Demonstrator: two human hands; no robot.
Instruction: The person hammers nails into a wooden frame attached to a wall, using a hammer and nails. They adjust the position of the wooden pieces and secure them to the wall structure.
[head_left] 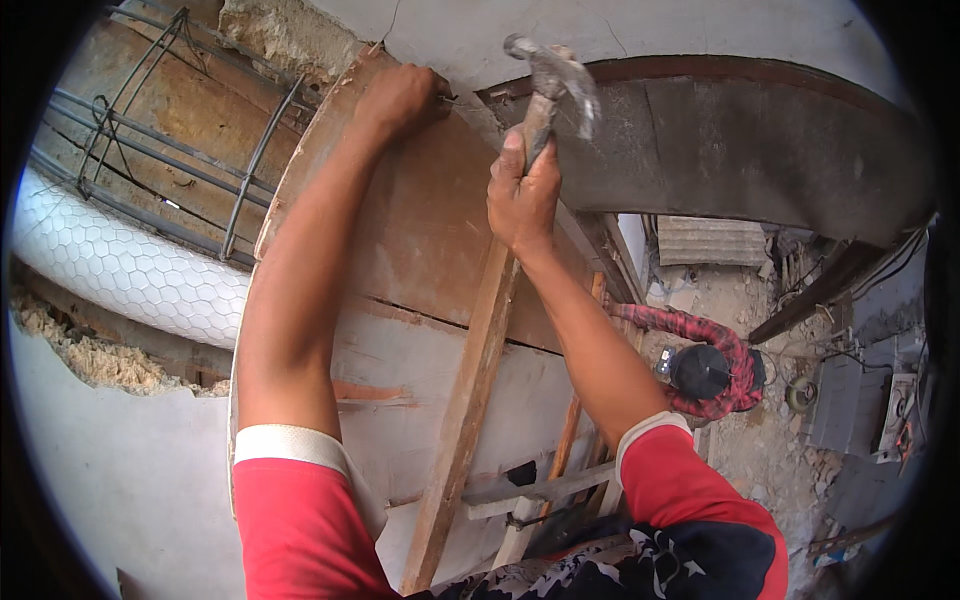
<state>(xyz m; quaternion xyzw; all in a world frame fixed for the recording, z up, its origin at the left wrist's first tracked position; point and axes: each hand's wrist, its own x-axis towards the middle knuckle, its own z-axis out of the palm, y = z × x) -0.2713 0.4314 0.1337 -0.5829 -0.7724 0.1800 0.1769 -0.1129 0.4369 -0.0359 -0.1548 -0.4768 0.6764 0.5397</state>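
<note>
Cracked plaster wall and crumbling masonry surround a brown wooden panel with a rough, curved edge. Left of it, ridged steel bars tied with wire run above a rounded white form wrapped in hexagonal mesh. A long squared timber slants beneath the right forearm. The left hand is curled near the panel's upper end; whether its fingers pinch anything is unclear. The right hand closes firmly around the handle of a claw hammer, its worn metal head raised right of the left hand.
</note>
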